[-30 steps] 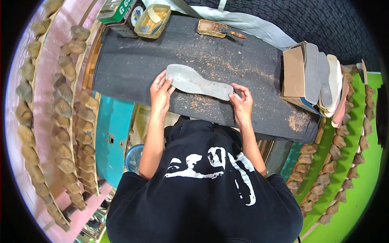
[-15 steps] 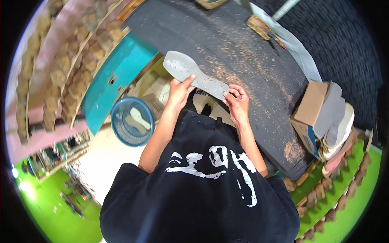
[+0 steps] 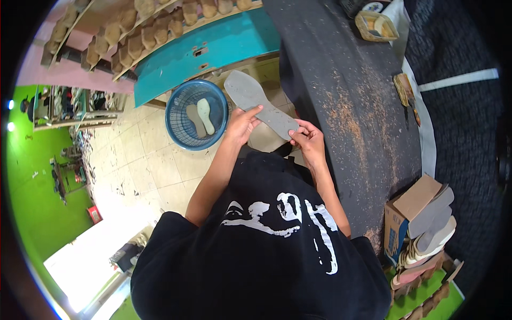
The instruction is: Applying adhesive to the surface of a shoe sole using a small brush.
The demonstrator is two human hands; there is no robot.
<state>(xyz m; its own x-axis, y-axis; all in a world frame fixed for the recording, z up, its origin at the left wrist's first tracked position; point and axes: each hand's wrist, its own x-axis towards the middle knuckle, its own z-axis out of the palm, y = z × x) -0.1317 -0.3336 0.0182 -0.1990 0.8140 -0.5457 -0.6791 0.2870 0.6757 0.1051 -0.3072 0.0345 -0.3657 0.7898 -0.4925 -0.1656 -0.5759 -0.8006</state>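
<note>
I have both hands on the grey insole (image 3: 260,104) right now. My left hand (image 3: 241,127) is closed around its waist from below, thumb lying across the top face, and my right hand (image 3: 308,140) pinches the heel end between thumb and fingertips. Both grips look light, more steadying than clamping.

What has changed over the last second is where the piece sits. A moment ago it lay flat over the dark work mat (image 3: 341,96), with my hands pressing it near the bench's front edge. Half a second back I had already begun to swing it off toward my left. Now it is clear of the bench altogether, held in the air above the tiled floor (image 3: 138,160), its toe end pointing toward the blue plastic basket (image 3: 184,140) and reaching just past the basket's rim. I judge that the bench work on this piece is over and that it is on its way out.

Two insoles (image 3: 201,118), one grey and one pale, already lie in the basket. The mat is strewn with tan dust (image 3: 346,120). Farther out, a stack of cut soles (image 3: 426,229) leans against an open cardboard box (image 3: 405,213) at my right, and racks of wooden shoe lasts (image 3: 128,40) run along the turquoise panel (image 3: 208,53).
</note>
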